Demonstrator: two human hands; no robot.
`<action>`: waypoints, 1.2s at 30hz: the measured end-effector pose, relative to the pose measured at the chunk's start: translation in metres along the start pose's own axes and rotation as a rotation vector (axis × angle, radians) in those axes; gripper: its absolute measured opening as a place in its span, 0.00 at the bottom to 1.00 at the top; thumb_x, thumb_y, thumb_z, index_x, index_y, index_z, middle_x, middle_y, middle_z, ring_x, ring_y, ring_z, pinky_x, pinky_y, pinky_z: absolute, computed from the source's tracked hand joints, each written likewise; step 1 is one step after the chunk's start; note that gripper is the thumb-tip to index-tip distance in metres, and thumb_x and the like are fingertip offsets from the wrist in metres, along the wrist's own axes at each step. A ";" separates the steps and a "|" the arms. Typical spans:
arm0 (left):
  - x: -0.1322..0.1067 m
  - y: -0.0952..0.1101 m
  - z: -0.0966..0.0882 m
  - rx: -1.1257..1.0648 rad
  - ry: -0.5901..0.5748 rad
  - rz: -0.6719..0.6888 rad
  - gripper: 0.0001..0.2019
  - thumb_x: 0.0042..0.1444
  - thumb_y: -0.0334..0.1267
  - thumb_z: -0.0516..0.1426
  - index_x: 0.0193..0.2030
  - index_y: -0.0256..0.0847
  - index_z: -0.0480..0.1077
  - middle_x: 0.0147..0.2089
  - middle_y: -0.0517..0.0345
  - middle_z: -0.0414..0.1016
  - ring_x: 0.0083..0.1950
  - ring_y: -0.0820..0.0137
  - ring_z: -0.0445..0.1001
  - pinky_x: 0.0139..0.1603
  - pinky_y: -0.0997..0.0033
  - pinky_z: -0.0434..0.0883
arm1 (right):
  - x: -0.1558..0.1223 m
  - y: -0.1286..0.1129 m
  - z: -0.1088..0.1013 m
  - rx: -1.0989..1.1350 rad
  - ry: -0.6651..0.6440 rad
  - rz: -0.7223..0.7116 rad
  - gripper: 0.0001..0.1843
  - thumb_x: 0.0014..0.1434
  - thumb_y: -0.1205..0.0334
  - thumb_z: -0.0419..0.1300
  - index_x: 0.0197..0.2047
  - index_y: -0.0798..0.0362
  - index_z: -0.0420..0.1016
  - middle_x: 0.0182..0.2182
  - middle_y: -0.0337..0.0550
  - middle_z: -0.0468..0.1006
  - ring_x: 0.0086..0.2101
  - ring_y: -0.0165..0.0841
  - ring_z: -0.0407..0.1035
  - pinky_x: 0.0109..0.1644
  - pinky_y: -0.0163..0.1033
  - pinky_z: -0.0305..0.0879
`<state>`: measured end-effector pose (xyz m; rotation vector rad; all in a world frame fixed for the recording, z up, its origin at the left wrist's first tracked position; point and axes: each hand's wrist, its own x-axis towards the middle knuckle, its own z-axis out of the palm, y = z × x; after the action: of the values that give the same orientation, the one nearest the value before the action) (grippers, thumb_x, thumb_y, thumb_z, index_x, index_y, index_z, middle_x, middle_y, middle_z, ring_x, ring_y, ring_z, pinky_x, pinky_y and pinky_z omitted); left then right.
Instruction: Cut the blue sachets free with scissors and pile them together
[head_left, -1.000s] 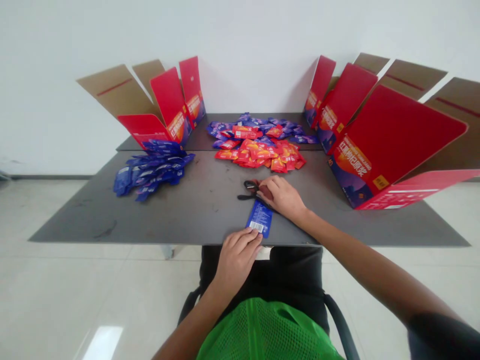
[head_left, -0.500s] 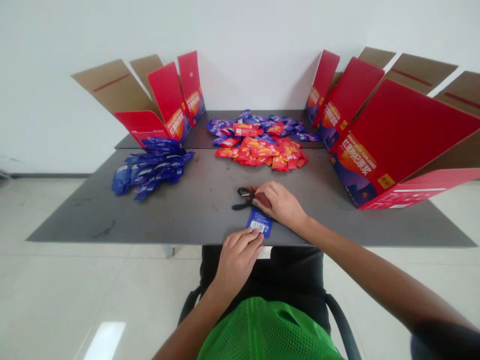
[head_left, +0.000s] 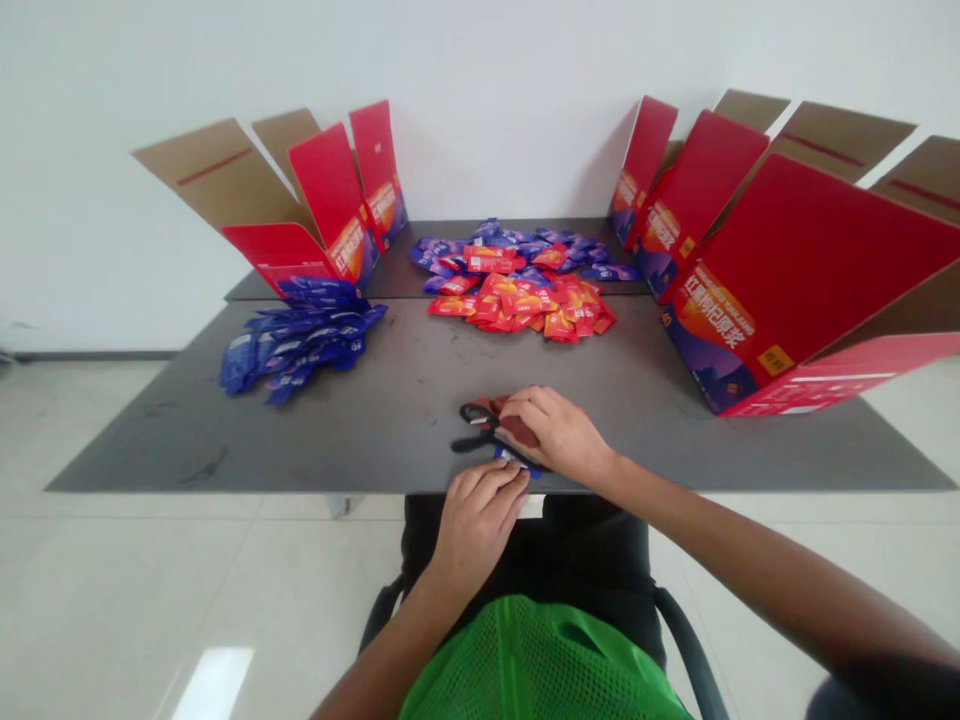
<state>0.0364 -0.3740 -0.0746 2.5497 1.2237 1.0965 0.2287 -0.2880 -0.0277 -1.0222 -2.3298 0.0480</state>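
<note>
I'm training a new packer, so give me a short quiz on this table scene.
1. Which hand lies on the black-handled scissors? A: the left hand. B: the right hand.
2. True or false: in the head camera's view, the heap of blue sachets lies left of the heap of red sachets.
3. Fill in the blank: the left hand's fingers lie on a ____ sachet.

Key: 1 B; 2 true; 3 blue.
</note>
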 end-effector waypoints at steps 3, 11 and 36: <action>0.001 0.001 -0.001 0.001 0.010 0.011 0.13 0.69 0.35 0.60 0.59 0.42 0.75 0.55 0.52 0.81 0.58 0.60 0.76 0.58 0.55 0.73 | 0.017 0.047 -0.008 -0.181 0.012 0.090 0.11 0.72 0.55 0.57 0.50 0.51 0.73 0.46 0.51 0.77 0.45 0.43 0.72 0.49 0.47 0.70; 0.023 0.018 -0.006 0.188 -0.171 -0.014 0.29 0.60 0.45 0.68 0.65 0.41 0.69 0.61 0.43 0.75 0.59 0.53 0.75 0.56 0.51 0.77 | 0.020 0.084 -0.041 -0.174 0.413 0.263 0.15 0.71 0.49 0.57 0.51 0.50 0.72 0.47 0.52 0.76 0.49 0.45 0.71 0.54 0.49 0.70; 0.001 -0.059 -0.169 0.152 0.586 -0.566 0.10 0.63 0.46 0.64 0.45 0.45 0.81 0.37 0.60 0.84 0.35 0.68 0.81 0.38 0.72 0.79 | 0.001 0.121 -0.039 0.073 0.447 0.434 0.22 0.60 0.28 0.57 0.42 0.36 0.71 0.38 0.55 0.77 0.40 0.52 0.75 0.39 0.59 0.70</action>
<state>-0.1102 -0.3677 0.0276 1.7873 2.0521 1.6784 0.3292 -0.2097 -0.0265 -1.3301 -1.6700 0.0658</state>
